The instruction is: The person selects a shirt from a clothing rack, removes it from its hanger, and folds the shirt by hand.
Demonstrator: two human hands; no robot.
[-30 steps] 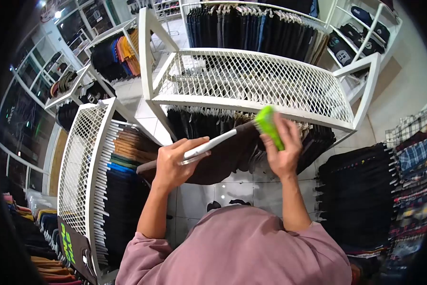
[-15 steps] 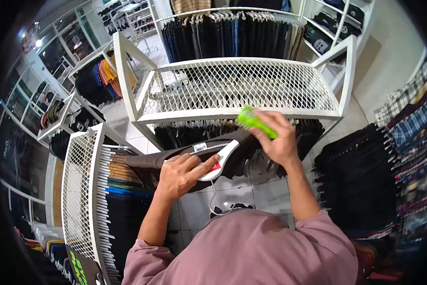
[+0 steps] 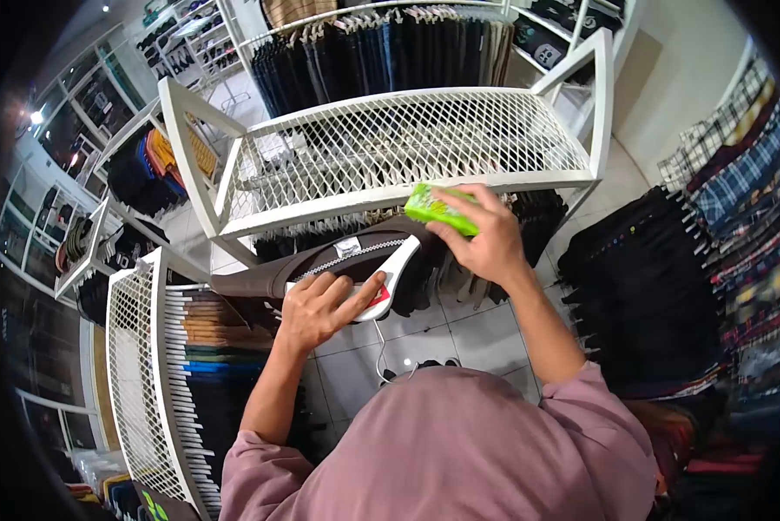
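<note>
My left hand (image 3: 313,311) grips a white clothes hanger (image 3: 396,271) with a red label, its wire hook pointing down toward me. On the hanger is a dark brown shirt (image 3: 255,275), spread out to the left, with a white tag (image 3: 347,247) at its neckline. Between the thumb and fingers of my right hand (image 3: 494,243) is a bright green block-shaped thing (image 3: 424,207) with yellowish markings; its exact kind I cannot tell. It is raised just beyond the hanger's right end, overlapping the front bar of the rack.
A white mesh-topped rack (image 3: 381,200) stands in front, dark clothes hanging beneath. Another mesh-topped rack (image 3: 134,347) at left carries shirts on white hangers. Trousers (image 3: 390,56) hang at the back; black garments (image 3: 633,304) and plaid shirts (image 3: 737,204) hang at right. Tiled floor (image 3: 407,347) shows below.
The camera view has shifted, so the racks sit further left and higher. The right hand and green thing are a little nearer the hanger's end. Left hand still holds the hanger.
</note>
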